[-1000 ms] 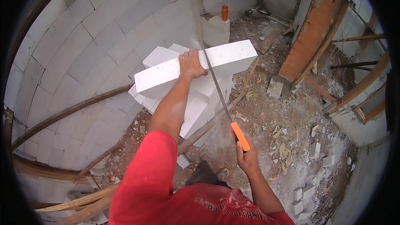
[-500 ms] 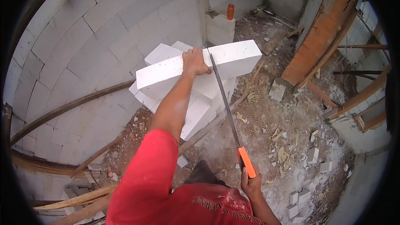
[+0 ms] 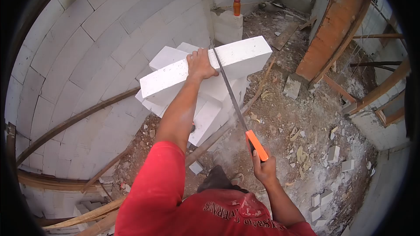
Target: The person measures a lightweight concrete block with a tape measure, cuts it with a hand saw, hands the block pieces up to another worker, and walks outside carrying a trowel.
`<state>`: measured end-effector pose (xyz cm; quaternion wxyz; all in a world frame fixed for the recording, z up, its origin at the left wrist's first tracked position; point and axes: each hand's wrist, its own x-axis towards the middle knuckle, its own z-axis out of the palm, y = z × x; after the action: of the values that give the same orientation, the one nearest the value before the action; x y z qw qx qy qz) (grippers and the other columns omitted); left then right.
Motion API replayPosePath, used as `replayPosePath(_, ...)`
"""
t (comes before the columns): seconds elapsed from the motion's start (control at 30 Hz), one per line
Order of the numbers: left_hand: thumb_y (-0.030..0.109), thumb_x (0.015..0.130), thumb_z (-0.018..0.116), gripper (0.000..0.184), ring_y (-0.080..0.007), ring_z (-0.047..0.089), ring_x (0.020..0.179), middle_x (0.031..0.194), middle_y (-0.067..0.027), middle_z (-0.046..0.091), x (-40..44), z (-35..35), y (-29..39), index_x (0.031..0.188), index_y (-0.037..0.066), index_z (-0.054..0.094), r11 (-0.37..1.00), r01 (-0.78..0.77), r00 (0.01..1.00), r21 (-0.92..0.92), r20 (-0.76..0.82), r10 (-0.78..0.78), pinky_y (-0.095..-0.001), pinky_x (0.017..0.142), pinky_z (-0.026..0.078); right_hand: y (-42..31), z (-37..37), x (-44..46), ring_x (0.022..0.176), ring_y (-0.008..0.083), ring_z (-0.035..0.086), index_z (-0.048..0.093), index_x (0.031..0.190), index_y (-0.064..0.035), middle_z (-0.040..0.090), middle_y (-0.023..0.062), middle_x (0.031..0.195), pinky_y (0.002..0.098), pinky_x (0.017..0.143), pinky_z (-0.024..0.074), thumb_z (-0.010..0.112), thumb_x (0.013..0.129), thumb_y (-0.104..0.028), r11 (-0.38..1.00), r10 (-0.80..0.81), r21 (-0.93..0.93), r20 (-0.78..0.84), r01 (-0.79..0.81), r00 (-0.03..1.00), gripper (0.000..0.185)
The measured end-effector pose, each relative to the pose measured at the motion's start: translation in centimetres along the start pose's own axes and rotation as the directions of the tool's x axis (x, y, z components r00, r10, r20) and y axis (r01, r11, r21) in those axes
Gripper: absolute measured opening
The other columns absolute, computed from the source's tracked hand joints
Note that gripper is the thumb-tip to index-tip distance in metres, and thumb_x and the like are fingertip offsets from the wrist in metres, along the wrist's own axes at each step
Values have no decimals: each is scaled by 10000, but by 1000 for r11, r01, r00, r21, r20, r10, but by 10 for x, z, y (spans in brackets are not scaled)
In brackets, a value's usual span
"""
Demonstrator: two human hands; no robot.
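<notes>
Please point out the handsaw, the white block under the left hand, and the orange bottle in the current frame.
Handsaw (image 3: 233,98), head view: middle of the blade.
White block (image 3: 240,51), head view: top face, right of the blade.
Orange bottle (image 3: 236,8), head view: its body.

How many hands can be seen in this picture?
2: the left hand holds the white block from above; the right hand grips the handsaw by its handle. No other shows.

The tip of the saw (image 3: 236,105) is perhaps hidden in the white block (image 3: 241,53).
</notes>
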<state>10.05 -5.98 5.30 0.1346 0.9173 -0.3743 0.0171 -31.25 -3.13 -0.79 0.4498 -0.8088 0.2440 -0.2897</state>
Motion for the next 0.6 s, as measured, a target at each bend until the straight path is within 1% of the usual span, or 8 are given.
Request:
replayPosePath(0.07,385,516,932,1137,-299,448,1334,1399,-101,527,-3,8,0,1486,49,444,1000,-21,999,3,-39,21,-457,1148,280,0,40,107,720,438,692,621,1153,40,669,261,746,461,635,519,622,1011,-272,998,46,41,10,-47,999,342)
replayPosePath(0.13,386,519,934,1110,-294,444,1334,1385,-101,535,-3,6,-1,1468,54,464,1000,-6,998,22,-61,7,-455,1151,275,-16,46,142,768,469,682,626,1153,33,680,274,794,477,667,524,610,1016,-299,997,71,19,14,-71,997,359)
replayPosePath(0.2,384,517,933,1105,-296,441,1336,1370,-103,538,-17,13,0,1464,58,467,1000,-26,1000,5,-8,26,-458,1154,273,1,35,99,816,435,703,621,1179,25,693,264,836,461,698,537,616,1011,-264,996,82,15,40,-82,996,334)
replayPosePath(0.3,372,520,928,1062,-300,450,1321,1342,-104,543,-6,4,-3,1432,56,487,1000,-30,999,-8,-39,30,-464,1149,274,7,-15,-32,923,348,755,608,1255,13,724,231,909,407,775,575,624,1000,-178,991,131,3,73,-131,989,319)
replayPosePath(0.37,352,529,922,985,-305,471,1289,1315,-104,550,-7,4,2,1374,43,522,1000,-26,997,8,-75,27,-469,1134,281,-3,-24,-43,946,298,761,617,1241,15,730,221,932,379,779,579,624,999,-165,999,-6,-52,-8,5,1000,301)
replayPosePath(0.4,355,527,918,974,-301,469,1292,1310,-107,550,-7,7,0,1365,46,528,999,-43,993,-5,-110,42,-465,1136,278,-5,-14,-16,917,341,741,620,1216,20,718,231,909,403,759,565,621,1002,-192,1000,-4,-25,4,4,1000,301)
replayPosePath(0.5,361,523,918,1082,-305,435,1334,1346,-103,534,-10,4,-2,1460,66,463,998,-56,997,-16,-56,55,-462,1147,272,-2,44,128,828,470,680,629,1139,34,681,261,840,474,698,523,614,1010,-274,997,43,54,47,-46,998,335)
replayPosePath(0.6,369,518,914,1072,-303,437,1332,1358,-105,535,1,-1,2,1448,62,475,1000,18,1000,18,12,-19,-458,1141,278,11,43,114,806,456,686,629,1161,16,682,256,819,482,698,524,621,1003,-269,996,90,18,48,-91,995,326)
